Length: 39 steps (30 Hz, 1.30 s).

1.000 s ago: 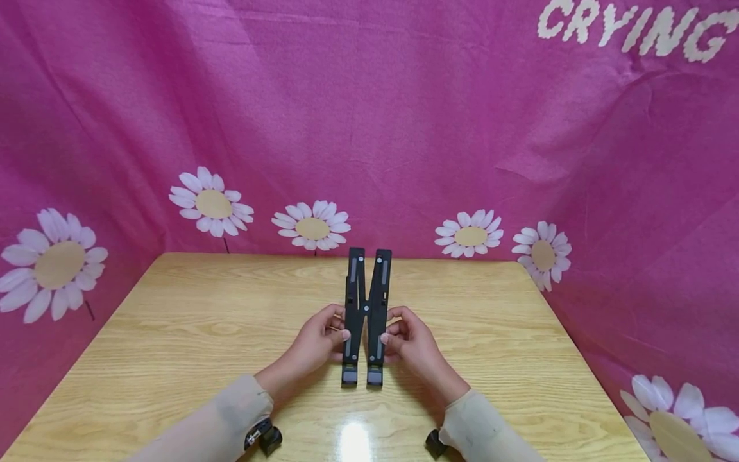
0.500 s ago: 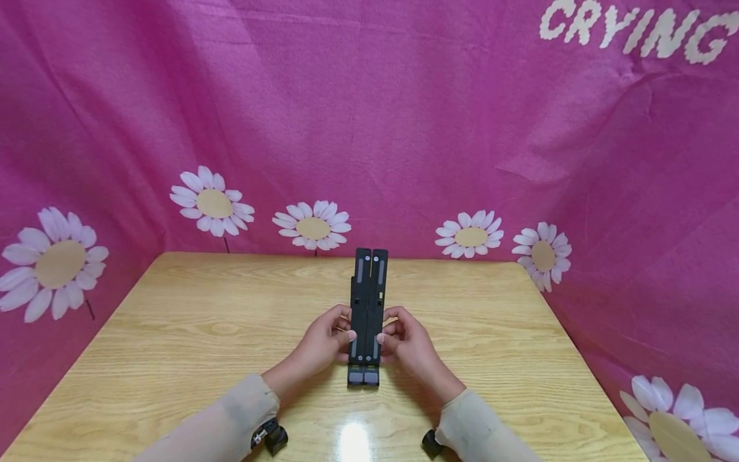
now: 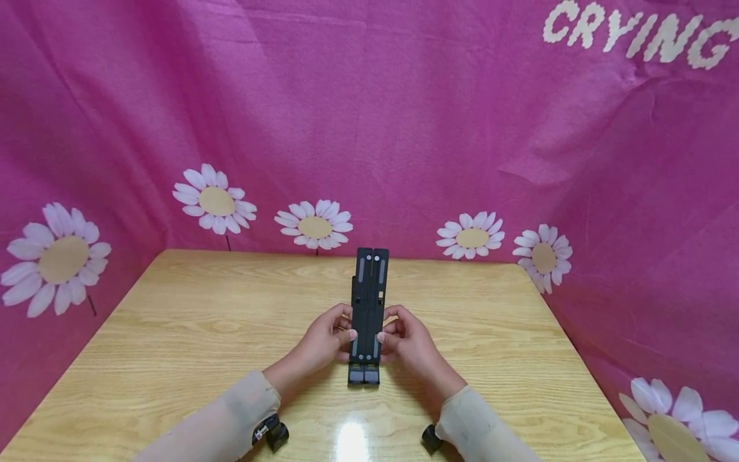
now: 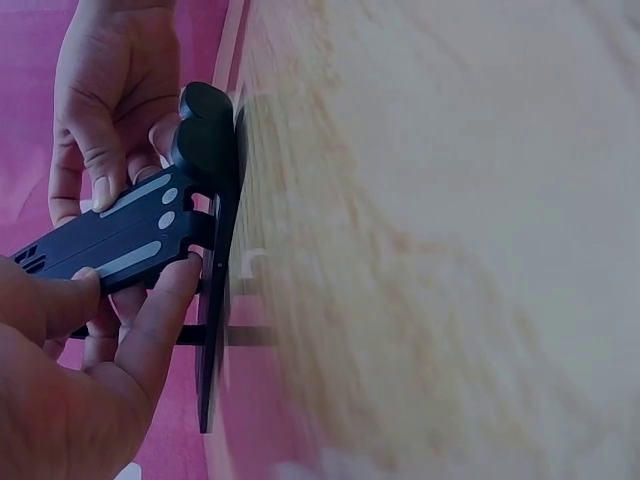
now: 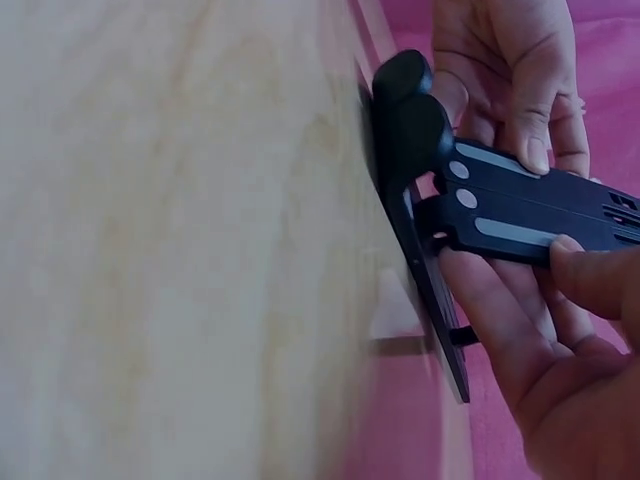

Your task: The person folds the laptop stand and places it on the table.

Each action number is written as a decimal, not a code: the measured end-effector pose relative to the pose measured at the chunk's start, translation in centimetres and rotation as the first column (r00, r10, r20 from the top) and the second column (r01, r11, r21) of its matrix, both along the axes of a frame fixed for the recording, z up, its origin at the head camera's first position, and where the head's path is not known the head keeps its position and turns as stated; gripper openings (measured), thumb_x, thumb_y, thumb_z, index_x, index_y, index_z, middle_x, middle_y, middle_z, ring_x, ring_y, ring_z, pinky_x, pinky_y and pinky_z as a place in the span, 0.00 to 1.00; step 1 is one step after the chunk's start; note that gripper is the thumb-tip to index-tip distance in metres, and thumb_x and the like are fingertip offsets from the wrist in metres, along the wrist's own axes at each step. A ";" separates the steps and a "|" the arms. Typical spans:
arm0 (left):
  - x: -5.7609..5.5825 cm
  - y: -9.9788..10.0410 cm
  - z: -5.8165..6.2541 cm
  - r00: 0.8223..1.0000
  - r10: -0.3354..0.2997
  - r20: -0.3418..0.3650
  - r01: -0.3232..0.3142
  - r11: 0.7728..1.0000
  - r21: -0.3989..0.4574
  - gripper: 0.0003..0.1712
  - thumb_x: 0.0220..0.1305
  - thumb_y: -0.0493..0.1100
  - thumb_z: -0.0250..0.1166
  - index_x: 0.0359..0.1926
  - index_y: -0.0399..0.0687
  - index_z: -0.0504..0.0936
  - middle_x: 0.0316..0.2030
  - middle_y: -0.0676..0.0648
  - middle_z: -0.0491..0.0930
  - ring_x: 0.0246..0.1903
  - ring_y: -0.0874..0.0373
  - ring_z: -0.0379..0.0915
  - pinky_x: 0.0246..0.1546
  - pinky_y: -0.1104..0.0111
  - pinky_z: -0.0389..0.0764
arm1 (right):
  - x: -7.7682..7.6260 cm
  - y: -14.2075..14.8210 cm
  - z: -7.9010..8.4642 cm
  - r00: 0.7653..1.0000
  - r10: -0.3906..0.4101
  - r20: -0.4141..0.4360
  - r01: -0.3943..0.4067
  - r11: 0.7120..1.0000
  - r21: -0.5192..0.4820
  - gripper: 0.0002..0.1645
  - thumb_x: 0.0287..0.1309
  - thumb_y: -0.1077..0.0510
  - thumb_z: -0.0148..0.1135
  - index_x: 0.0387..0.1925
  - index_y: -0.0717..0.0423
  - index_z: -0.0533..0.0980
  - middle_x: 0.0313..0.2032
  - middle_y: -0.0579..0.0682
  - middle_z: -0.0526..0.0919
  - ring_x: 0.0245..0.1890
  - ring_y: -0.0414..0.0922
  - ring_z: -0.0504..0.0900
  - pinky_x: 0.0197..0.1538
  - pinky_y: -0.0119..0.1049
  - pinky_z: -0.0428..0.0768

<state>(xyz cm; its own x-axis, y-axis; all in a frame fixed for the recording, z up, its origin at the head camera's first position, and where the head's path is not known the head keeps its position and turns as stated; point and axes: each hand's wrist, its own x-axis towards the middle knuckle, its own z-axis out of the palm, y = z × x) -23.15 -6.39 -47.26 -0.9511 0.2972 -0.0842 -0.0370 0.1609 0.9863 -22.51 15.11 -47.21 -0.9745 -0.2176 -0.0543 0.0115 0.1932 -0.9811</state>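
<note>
A black folding laptop stand (image 3: 366,314) with grey pads stands at the middle of the table, its two long arms pressed side by side. My left hand (image 3: 324,339) grips its left edge, thumb on the upper face and fingers curled beneath. On the opposite edge my right hand (image 3: 411,341) pinches it the same way. In the left wrist view, the stand's top plate (image 4: 110,235) is tilted above a lower base bar (image 4: 216,300) that lies along the table. Two rounded front hooks (image 5: 415,130) show in the right wrist view. The fingertips underneath are partly hidden.
The wooden table (image 3: 231,301) extends on both sides of the stand. A pink cloth (image 3: 369,128) with printed daisies hangs behind it and along the sides. Dark wrist-worn devices (image 3: 271,433) sit at both sleeve cuffs.
One second ago the stand's two arms were spread in a narrow X shape. Both hands have moved inward, and the arms now lie against each other. Little differs over the last half second.
</note>
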 end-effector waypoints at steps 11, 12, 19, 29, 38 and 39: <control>0.4 -0.2 0.2 1.000 0.003 0.014 -0.002 0.999 -0.053 0.14 0.74 0.30 0.58 0.53 0.52 0.76 0.44 0.41 0.76 0.41 0.50 0.79 0.33 0.58 0.89 | 0.0 -0.1 0.2 0.999 0.040 0.006 -0.040 0.999 0.019 0.17 0.66 0.74 0.59 0.53 0.59 0.72 0.34 0.60 0.80 0.29 0.51 0.88 0.35 0.51 0.89; 0.4 -0.2 0.2 1.000 0.005 0.013 -0.005 0.998 -0.056 0.14 0.74 0.30 0.58 0.53 0.52 0.77 0.44 0.41 0.76 0.41 0.50 0.79 0.33 0.58 0.89 | 0.0 -0.1 0.1 0.999 0.039 0.002 -0.039 0.999 0.022 0.17 0.66 0.74 0.59 0.53 0.58 0.72 0.35 0.61 0.80 0.29 0.50 0.88 0.35 0.51 0.89; 0.4 -0.5 0.5 1.000 0.013 -0.015 -0.014 0.997 -0.075 0.14 0.73 0.32 0.60 0.54 0.52 0.78 0.44 0.42 0.76 0.40 0.50 0.79 0.33 0.59 0.89 | -0.4 0.4 0.2 0.996 0.082 -0.016 -0.081 0.995 0.060 0.17 0.67 0.72 0.60 0.54 0.57 0.73 0.36 0.61 0.82 0.33 0.51 0.88 0.39 0.50 0.90; 1.9 -1.4 0.8 0.989 -0.046 -0.138 0.023 0.986 -0.163 0.24 0.65 0.32 0.70 0.61 0.35 0.77 0.47 0.43 0.82 0.43 0.55 0.81 0.42 0.63 0.87 | -3.4 3.3 4.8 0.922 0.227 -0.314 -0.072 0.897 0.437 0.26 0.64 0.58 0.71 0.62 0.51 0.77 0.45 0.49 0.87 0.44 0.47 0.86 0.49 0.42 0.85; 2.8 -1.2 -0.4 0.983 -0.040 -0.177 0.018 0.992 -0.127 0.22 0.65 0.30 0.69 0.59 0.33 0.77 0.46 0.42 0.83 0.45 0.53 0.81 0.47 0.65 0.85 | -7.6 4.6 10.7 0.855 0.365 -0.369 -0.177 0.873 0.454 0.42 0.63 0.58 0.71 0.75 0.37 0.67 0.72 0.47 0.72 0.70 0.53 0.73 0.70 0.54 0.72; 2.7 -1.1 -0.6 0.983 -0.033 -0.181 0.011 0.992 -0.122 0.21 0.65 0.30 0.69 0.58 0.33 0.77 0.45 0.43 0.83 0.45 0.53 0.81 0.46 0.66 0.85 | -7.8 4.5 11.0 0.845 0.387 -0.370 -0.183 0.859 0.478 0.43 0.62 0.58 0.72 0.75 0.34 0.66 0.72 0.45 0.71 0.71 0.52 0.71 0.71 0.55 0.71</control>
<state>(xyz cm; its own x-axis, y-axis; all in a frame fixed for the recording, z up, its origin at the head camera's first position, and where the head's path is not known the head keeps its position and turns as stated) -20.43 -7.45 -47.81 -0.9472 0.3161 0.0536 0.1462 0.2771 0.9497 -30.34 19.60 -36.18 -0.8107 -0.5453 0.2131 -0.5187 0.5003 -0.6933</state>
